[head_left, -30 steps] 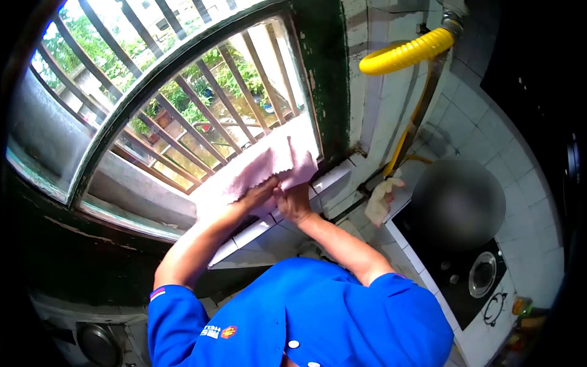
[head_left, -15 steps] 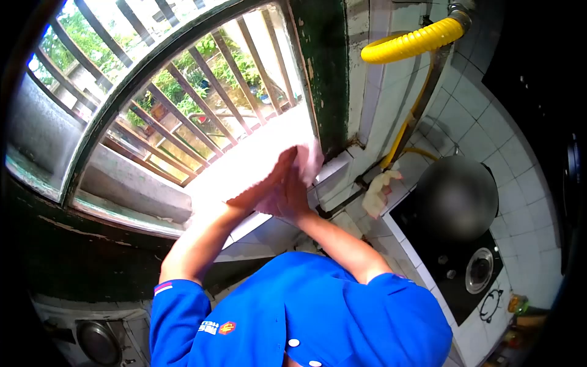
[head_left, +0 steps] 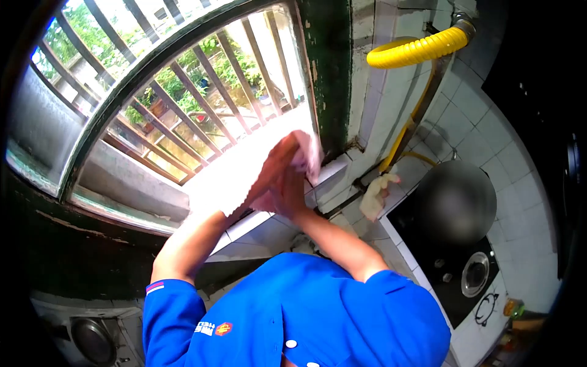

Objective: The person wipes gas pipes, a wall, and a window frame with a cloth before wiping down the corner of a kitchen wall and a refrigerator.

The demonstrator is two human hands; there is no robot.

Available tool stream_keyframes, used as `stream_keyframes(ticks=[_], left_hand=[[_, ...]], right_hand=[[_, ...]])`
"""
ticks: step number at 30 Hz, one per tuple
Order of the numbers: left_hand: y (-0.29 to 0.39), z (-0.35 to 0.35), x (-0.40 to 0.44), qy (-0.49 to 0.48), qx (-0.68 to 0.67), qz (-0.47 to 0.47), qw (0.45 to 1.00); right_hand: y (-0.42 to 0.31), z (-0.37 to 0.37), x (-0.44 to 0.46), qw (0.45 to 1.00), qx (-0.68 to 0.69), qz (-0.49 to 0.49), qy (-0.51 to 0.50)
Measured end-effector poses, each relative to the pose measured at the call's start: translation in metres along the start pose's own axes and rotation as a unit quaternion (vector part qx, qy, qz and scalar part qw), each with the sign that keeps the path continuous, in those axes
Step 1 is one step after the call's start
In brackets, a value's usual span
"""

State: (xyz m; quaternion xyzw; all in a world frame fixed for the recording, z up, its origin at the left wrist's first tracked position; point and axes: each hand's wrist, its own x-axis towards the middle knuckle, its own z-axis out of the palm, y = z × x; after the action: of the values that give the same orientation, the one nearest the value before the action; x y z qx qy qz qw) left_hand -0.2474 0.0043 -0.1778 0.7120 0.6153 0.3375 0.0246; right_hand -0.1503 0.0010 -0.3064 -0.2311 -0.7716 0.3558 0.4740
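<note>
Tiled kitchen corner, strong daylight through a barred window (head_left: 202,92) at ten to eleven o'clock. Grip first: pale pink cloth (head_left: 251,156), scallop-edged, just off centre toward eleven, in front of the lower window, much of it glaring near white. My left hand (head_left: 269,174) lies in shadow at the cloth's fold, fingers hidden; I cannot tell how far it is closed. My right hand (head_left: 291,191) is just beside it, toward five, upright by the cloth's hanging end; fingers unclear, so I cannot tell whether it pinches or only presses. Left forearm (head_left: 189,248) enters from eight, right forearm (head_left: 342,244) from five. White-tiled sill (head_left: 249,227) below the cloth, between seven and eight. Blue shirt (head_left: 318,306) fills six. Crumpled cream cloth (head_left: 376,199) just past three, near the cooktop's edge. Farther out: black cooktop (head_left: 422,251) at four, bearing a ring burner (head_left: 475,274); dark round thing (head_left: 455,202), blurred, above it at three. Yellow ribbed hose (head_left: 422,52) curls between one and two. Dark green frame (head_left: 327,73), paint chipped, between twelve and one.
</note>
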Motion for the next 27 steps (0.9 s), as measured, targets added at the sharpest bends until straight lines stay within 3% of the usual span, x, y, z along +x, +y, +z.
stream_keyframes(ticks=[2, 3, 5, 6, 7, 8, 9, 10, 11, 12, 13, 14, 15, 16, 18, 19, 22, 25, 27], left_hand=[[-0.009, -0.005, 0.005, -0.027, -0.080, 0.011, 0.996], [-0.014, -0.006, 0.008, -0.040, -0.123, 0.015, 0.992], [-0.022, -0.008, 0.006, -0.060, -0.207, 0.017, 0.976], [-0.002, -0.021, 0.007, -0.078, 0.033, 0.074, 0.994], [0.019, -0.035, 0.008, -0.071, 0.268, 0.138, 0.951], [0.003, -0.041, 0.016, -0.063, 0.509, 0.238, 0.825], [0.015, -0.045, 0.019, -0.088, 0.305, 0.139, 0.938], [0.023, -0.038, 0.021, -0.104, -0.001, 0.010, 0.995], [0.031, -0.031, 0.023, -0.048, -0.314, -0.105, 0.942], [0.031, -0.022, 0.006, 0.008, -0.105, 0.022, 0.994], [0.025, -0.015, -0.008, 0.011, -0.104, 0.021, 0.994], [0.017, -0.011, -0.026, -0.022, -0.248, -0.070, 0.966], [0.018, -0.014, -0.036, -0.034, -0.245, -0.078, 0.966], [0.018, -0.011, -0.032, -0.038, -0.199, -0.051, 0.978], [0.022, -0.017, -0.020, -0.038, -0.129, -0.016, 0.991], [0.027, -0.023, -0.008, -0.035, -0.088, 0.003, 0.996], [0.040, -0.050, 0.016, -0.028, -0.002, 0.032, 0.999], [0.027, -0.050, -0.019, -0.032, -0.090, -0.008, 0.995], [0.019, -0.039, -0.038, -0.043, -0.163, -0.035, 0.985]], right_hand=[[0.006, 0.002, -0.020, 0.997, -0.035, 0.024, -0.068], [0.003, 0.005, -0.016, 0.997, -0.070, -0.001, 0.018], [0.007, -0.003, 0.002, 0.999, 0.013, 0.028, -0.017], [-0.011, -0.020, 0.025, 1.000, -0.008, -0.006, 0.013], [-0.019, -0.029, 0.046, 0.996, -0.036, -0.042, 0.071], [-0.023, -0.034, 0.058, 0.987, -0.064, -0.077, 0.128], [-0.022, -0.041, 0.056, 0.999, 0.025, -0.003, 0.022], [-0.018, -0.035, 0.049, 0.999, 0.025, -0.002, 0.021], [-0.011, -0.024, 0.035, 0.999, 0.013, 0.027, 0.021], [-0.009, -0.017, 0.025, 0.998, 0.000, 0.055, 0.020], [-0.001, -0.013, 0.009, 0.999, -0.032, 0.033, -0.002], [0.007, -0.008, -0.007, 0.998, -0.064, 0.011, -0.023], [0.008, -0.007, -0.020, 0.994, -0.095, -0.013, -0.043], [0.014, -0.005, -0.023, 0.981, -0.174, -0.081, -0.030], [0.014, -0.003, -0.022, 0.987, -0.148, -0.054, -0.004], [-0.002, -0.019, -0.010, 0.992, -0.100, 0.030, -0.064], [-0.009, -0.024, 0.031, 0.995, -0.065, -0.065, 0.035], [-0.038, -0.019, 0.028, 0.993, 0.096, -0.032, 0.054], [-0.006, 0.002, -0.002, 0.999, 0.001, -0.034, -0.007]])
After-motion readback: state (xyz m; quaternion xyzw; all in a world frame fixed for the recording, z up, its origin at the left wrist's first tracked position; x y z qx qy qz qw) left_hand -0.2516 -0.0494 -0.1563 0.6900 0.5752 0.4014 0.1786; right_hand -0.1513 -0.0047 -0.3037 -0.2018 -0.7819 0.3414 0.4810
